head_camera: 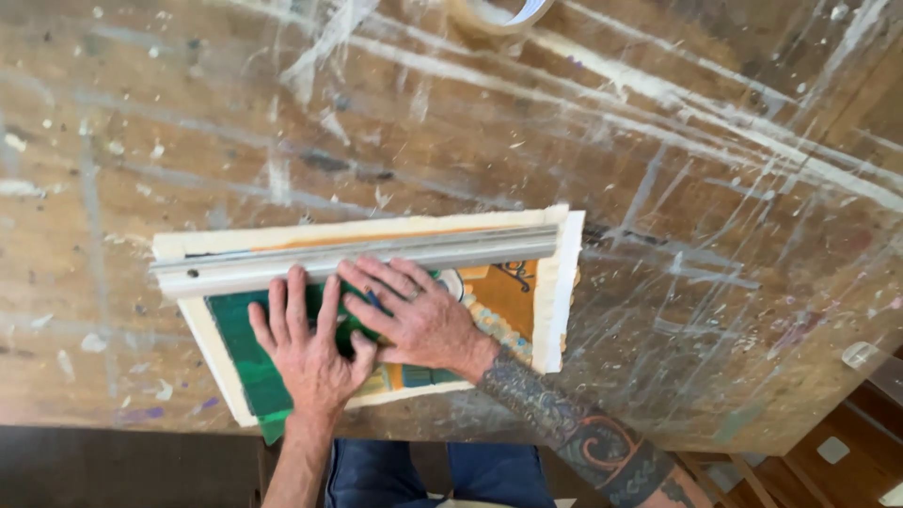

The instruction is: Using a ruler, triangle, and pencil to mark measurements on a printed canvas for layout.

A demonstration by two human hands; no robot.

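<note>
A painted sheet [513, 306] with green and orange areas and a rough white border lies flat on the worktable [658, 188]. A long metal straightedge [245, 268] lies across its upper part. My left hand [306, 353] is pressed flat on the green area, fingers spread, with the fingertips against the straightedge. My right hand [419, 320] lies beside it and overlaps the left thumb, its fingers reaching the straightedge. A thin blue tool [373, 301] shows between the right hand's fingers. My right forearm is tattooed.
The wooden tabletop is scratched and streaked with white paint. A roll of tape [497, 11] sits at the far edge of view. The table's near edge runs just below the sheet, with my blue-trousered legs [442, 475] and the floor under it.
</note>
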